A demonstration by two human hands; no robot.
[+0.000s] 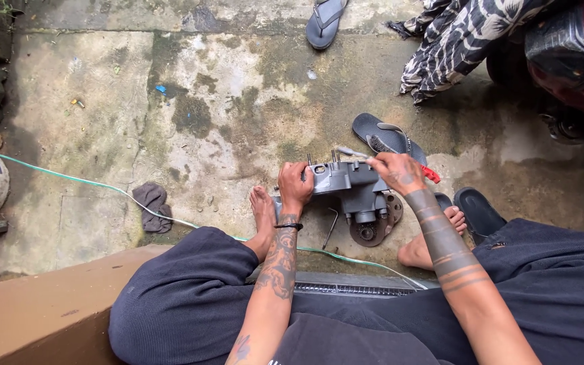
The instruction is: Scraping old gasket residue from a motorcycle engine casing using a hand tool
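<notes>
My left grip (295, 187) covers the near-left corner of the grey engine casing (349, 188), and my right grip (395, 172) hides most of the red-handled tool (430, 174). The round plate (372, 228) under the casing shows only partly. Beyond my grips, one sandal (324, 21) runs off the top edge.

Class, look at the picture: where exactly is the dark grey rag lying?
In the head view, the rag lies on the concrete ground, left of the person's left foot, touching the green cord.
</notes>
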